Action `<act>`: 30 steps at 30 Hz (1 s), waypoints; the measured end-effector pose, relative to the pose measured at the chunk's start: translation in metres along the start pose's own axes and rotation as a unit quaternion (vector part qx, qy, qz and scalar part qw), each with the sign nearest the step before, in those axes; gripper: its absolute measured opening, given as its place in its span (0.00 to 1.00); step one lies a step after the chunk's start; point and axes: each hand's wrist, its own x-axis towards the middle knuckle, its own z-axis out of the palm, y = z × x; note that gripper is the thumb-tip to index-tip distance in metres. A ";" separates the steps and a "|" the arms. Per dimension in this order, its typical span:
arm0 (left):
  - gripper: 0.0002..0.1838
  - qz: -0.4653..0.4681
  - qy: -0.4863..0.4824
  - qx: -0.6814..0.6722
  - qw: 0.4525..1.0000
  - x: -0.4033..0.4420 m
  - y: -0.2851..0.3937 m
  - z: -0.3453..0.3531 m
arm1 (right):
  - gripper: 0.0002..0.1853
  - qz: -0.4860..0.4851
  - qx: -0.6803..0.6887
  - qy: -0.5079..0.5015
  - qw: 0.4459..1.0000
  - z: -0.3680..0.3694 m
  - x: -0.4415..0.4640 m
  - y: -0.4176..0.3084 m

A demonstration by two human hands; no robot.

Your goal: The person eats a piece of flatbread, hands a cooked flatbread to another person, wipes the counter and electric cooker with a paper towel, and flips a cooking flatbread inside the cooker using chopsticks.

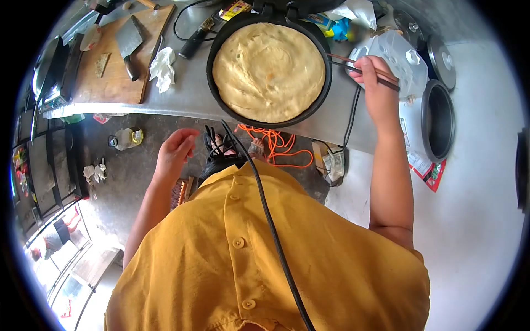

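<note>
A large round flatbread (269,71), pale yellow with a swirled surface, fills the dark round pan (327,91) on the metal counter. My right hand (375,80), right of the pan, is closed on a pair of chopsticks (387,79); their tips reach the pan's right rim. My left hand (176,154) hangs below the counter's front edge, left of my body, with its fingers curled; whether it holds anything is hidden. The pan's raised lid (298,6) shows at the top edge.
At the left, a cleaver (130,44) lies on a wooden board (118,85), beside crumpled tissue (163,70). A black-handled tool (196,41) lies left of the pan. At the right are a plastic container (397,55) and an empty pot (439,121). Orange cable (281,146) lies on the floor.
</note>
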 end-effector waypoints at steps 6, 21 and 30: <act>0.11 0.025 -0.019 0.012 0.999 0.004 0.006 0.004 | 0.17 0.032 -0.028 -0.005 0.999 0.011 0.010 0.020; 0.11 0.056 -0.026 0.062 0.996 0.026 0.032 0.007 | 0.18 0.091 0.147 0.081 0.982 -0.012 0.016 0.033; 0.11 0.088 -0.085 0.046 0.991 0.036 0.060 0.037 | 0.14 0.001 -0.016 -0.031 0.999 0.018 0.026 0.019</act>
